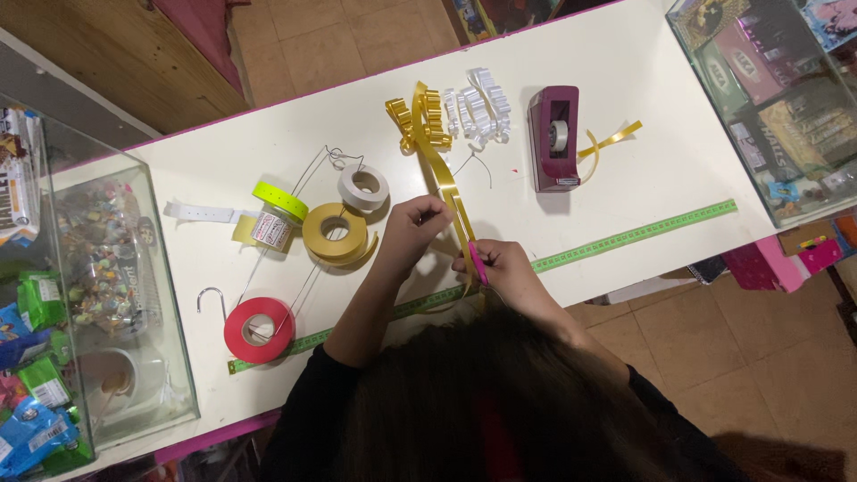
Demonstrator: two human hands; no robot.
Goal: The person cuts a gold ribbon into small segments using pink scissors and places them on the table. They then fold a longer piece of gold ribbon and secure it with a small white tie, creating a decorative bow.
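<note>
My left hand (415, 223) pinches a long gold ribbon strip (444, 174) near its lower end. The strip runs up the white table (652, 178) to a looped gold bow (418, 114). Just to the right and lower, my right hand (502, 268) grips a pink-handled tool (479, 264), likely scissors, held against the same strip. Both hands sit close together near the table's front edge, above a green measuring tape (629, 236) that lies along that edge.
Left of the hands lie a gold ribbon roll (335, 234), a white roll (363, 187), a red roll (259, 328) and a neon-yellow roll on a small jar (277, 214). White looped ribbon (478, 112) and a maroon tape dispenser (553, 138) sit further back. Glass cases (107, 295) flank the table.
</note>
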